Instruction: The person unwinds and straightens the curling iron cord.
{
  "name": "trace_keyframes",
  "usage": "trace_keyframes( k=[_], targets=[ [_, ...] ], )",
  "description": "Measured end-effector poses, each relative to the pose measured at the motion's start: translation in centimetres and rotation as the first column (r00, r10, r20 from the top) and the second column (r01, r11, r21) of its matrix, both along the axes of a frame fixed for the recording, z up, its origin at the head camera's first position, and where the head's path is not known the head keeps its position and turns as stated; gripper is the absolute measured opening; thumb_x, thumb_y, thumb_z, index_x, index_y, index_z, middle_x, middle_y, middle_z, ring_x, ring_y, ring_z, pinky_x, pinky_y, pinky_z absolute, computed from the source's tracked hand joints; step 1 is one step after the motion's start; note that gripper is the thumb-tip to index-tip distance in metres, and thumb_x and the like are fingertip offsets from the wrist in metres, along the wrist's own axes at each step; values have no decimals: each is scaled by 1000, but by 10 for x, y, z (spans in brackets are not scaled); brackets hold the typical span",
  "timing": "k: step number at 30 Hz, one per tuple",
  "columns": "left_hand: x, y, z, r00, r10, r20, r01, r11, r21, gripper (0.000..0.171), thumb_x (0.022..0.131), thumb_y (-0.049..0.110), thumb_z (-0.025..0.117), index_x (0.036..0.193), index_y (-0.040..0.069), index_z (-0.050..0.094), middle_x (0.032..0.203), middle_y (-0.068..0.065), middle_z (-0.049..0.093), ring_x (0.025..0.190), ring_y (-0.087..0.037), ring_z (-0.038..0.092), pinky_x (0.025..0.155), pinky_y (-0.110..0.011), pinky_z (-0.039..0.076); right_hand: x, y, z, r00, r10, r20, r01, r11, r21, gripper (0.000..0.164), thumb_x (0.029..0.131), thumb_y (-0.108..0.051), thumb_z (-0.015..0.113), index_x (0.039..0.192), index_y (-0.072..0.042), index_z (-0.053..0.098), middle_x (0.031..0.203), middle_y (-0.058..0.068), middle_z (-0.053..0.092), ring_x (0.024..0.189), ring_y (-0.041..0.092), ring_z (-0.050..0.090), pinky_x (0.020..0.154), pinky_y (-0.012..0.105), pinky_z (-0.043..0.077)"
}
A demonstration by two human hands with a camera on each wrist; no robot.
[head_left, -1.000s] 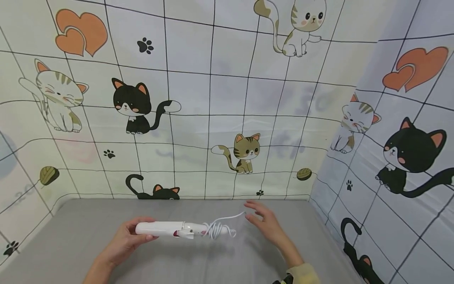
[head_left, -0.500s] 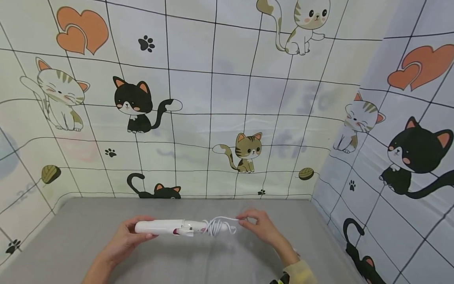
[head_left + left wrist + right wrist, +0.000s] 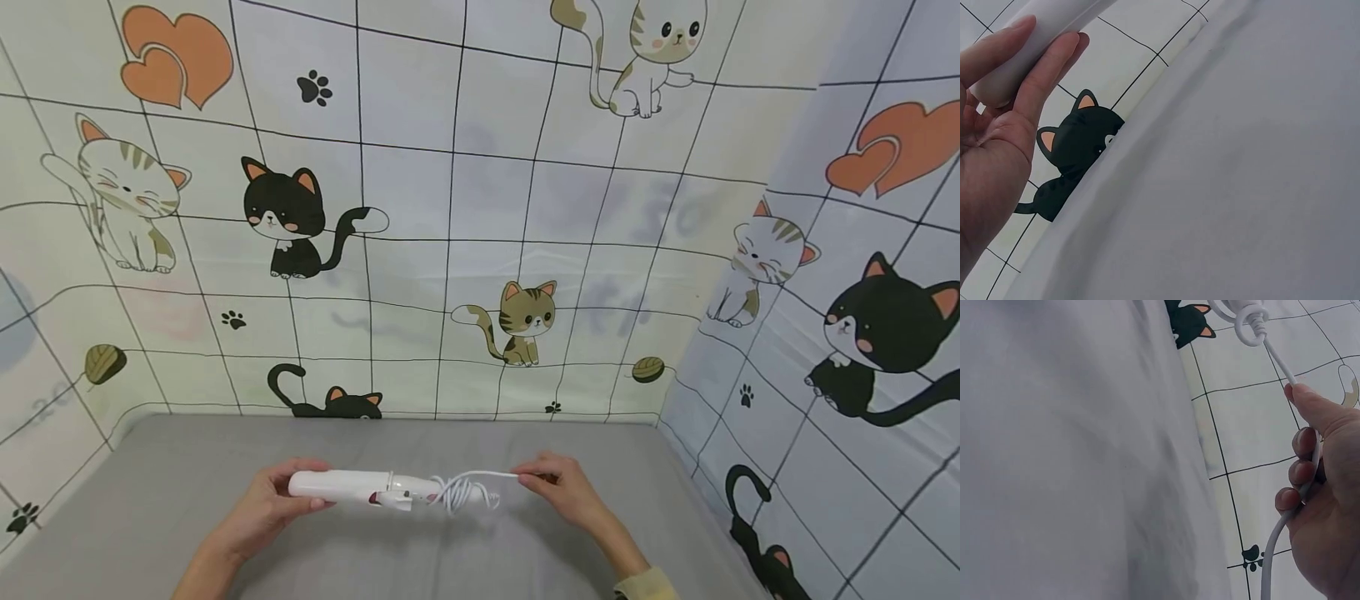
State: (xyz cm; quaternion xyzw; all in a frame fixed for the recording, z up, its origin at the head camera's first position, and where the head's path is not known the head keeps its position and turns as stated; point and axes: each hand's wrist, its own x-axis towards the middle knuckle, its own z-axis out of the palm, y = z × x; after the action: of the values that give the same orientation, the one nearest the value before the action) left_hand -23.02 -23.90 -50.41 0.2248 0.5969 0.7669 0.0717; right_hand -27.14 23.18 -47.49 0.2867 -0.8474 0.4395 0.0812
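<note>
A white curling iron (image 3: pixel 341 485) is held level above the grey surface, its thick barrel to the left. My left hand (image 3: pixel 273 508) grips the barrel's end, thumb on the near side and fingers behind. In the left wrist view, the thumb and fingers (image 3: pixel 1047 72) lie on opposite sides of the smooth barrel (image 3: pixel 1054 31). White cord (image 3: pixel 457 493) is wound in loose loops round the handle at the right. My right hand (image 3: pixel 562 490) pinches a length of it, drawn out from the loops. In the right wrist view, the cord (image 3: pixel 1267 562) passes through the curled fingers and hangs below.
A grey cloth-covered surface (image 3: pixel 420 558) lies under both hands. Behind it and to the right rise fabric walls (image 3: pixel 408 275) printed with cats, hearts and grid lines.
My right hand, earlier open beside the cord's end, moved left onto the cord and closed on it, then drew slightly right, straightening it. The left hand keeps its grip on the curling iron.
</note>
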Motion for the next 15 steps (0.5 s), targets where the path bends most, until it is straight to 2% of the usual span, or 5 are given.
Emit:
trace_keyframes(
  k=[2, 5, 8, 12, 15],
  targets=[
    [-1, 1, 0, 1000, -8, -1, 8, 1000, 4, 44, 88, -19, 64, 128, 0, 67, 123, -1, 65, 108, -15, 64, 96, -40, 59, 2, 2, 1, 999, -42, 9, 42, 999, 3, 13, 94, -15, 74, 104, -10, 81, 80, -8, 61, 66, 4, 45, 53, 18, 41],
    [-3, 1, -3, 1000, -25, -14, 25, 999, 33, 47, 88, -21, 62, 128, 2, 69, 122, -2, 65, 108, -15, 64, 96, -40, 59, 11, 3, 16, 995, -98, 21, 98, 995, 1, 12, 94, -9, 73, 103, -4, 80, 80, -4, 61, 67, 4, 45, 55, 17, 40],
    [-4, 0, -7, 1000, -22, -14, 23, 998, 60, 49, 87, -22, 61, 127, 5, 70, 122, -1, 66, 108, -15, 64, 96, -39, 59, 13, 11, 20, 991, -136, 17, 136, 991, 3, 11, 94, -6, 72, 102, -1, 79, 80, -3, 61, 67, 6, 44, 54, 18, 39],
    [-5, -1, -11, 1000, 2, -13, -1, 998, 69, 49, 87, -23, 61, 127, 3, 70, 122, -1, 67, 107, -15, 65, 95, -39, 60, 8, 27, 9, 993, -115, 19, 115, 993, -2, 12, 95, -12, 72, 103, -7, 80, 80, -6, 58, 68, 7, 45, 54, 19, 40],
    [-6, -1, -11, 999, 18, -26, -16, 997, 70, 48, 86, -24, 60, 128, 0, 68, 122, -1, 68, 106, -16, 67, 94, -38, 60, 9, 36, 8, 998, -60, 15, 60, 998, -14, 13, 96, -14, 73, 103, -6, 80, 79, -7, 57, 67, 6, 46, 53, 19, 42]
  ],
)
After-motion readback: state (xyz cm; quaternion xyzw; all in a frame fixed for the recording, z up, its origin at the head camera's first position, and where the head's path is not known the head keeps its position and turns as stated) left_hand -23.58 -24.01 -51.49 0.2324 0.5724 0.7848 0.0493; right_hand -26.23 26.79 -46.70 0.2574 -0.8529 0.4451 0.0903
